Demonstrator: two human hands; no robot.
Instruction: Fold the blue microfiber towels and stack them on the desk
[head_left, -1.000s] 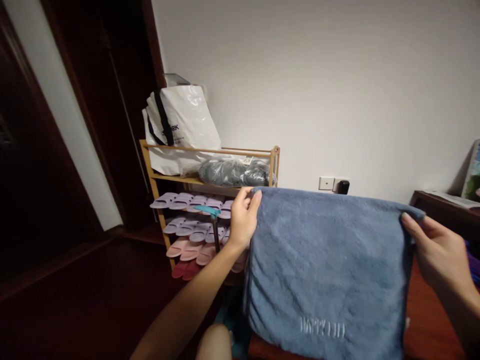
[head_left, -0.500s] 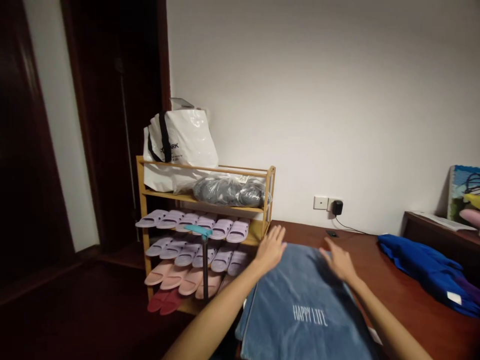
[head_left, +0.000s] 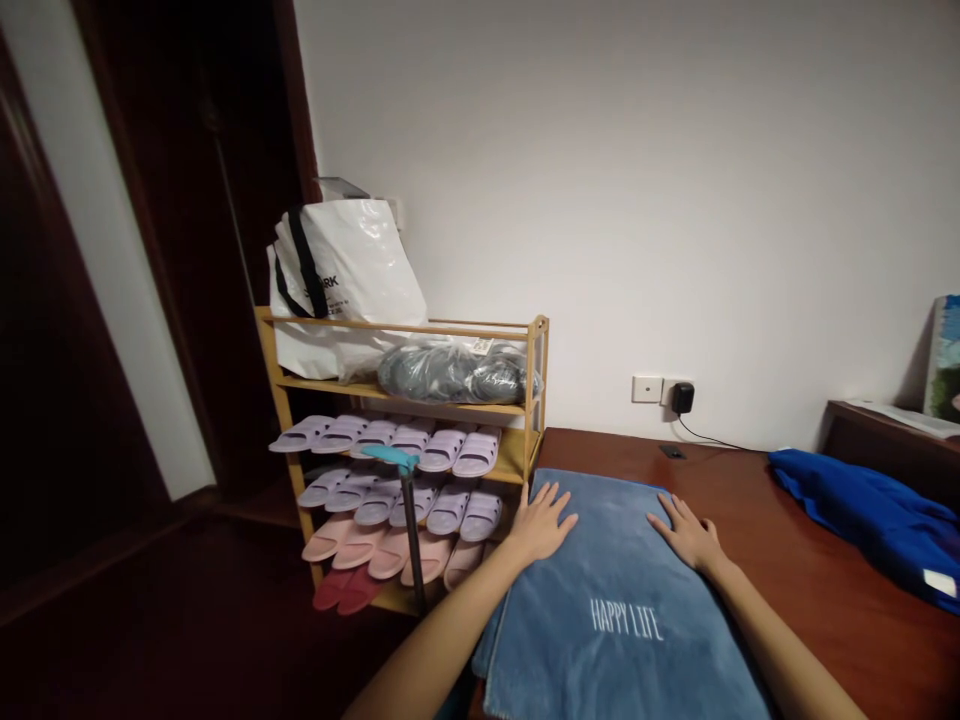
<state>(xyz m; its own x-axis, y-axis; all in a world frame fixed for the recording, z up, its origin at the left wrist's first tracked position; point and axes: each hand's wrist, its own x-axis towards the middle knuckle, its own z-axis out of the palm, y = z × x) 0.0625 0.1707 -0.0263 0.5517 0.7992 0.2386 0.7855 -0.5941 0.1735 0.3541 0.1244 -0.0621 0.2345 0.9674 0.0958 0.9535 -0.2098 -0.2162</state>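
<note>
A blue towel [head_left: 600, 560] with "HAPPY LIFE" in white letters lies folded flat on the reddish-brown desk [head_left: 780, 570]. Its left side hangs slightly past the desk's left edge. My left hand [head_left: 541, 522] rests on the towel's far left corner, fingers spread. On the far right edge lies my right hand [head_left: 688, 535], open, its fingers stretched out over the cloth. Neither hand is wrapped round anything.
Left of the desk stands a wooden rack [head_left: 536, 370] with several slippers [head_left: 442, 450] and a white bag [head_left: 360, 260]. A teal-topped pole [head_left: 412, 530] is before it. Bright blue cloth [head_left: 862, 510] lies right; a black adapter [head_left: 682, 397] is plugged into the wall.
Both hands have come down onto the towel, and its far edge now lies flat, reaching farther back. The view has shifted and tilted slightly.
</note>
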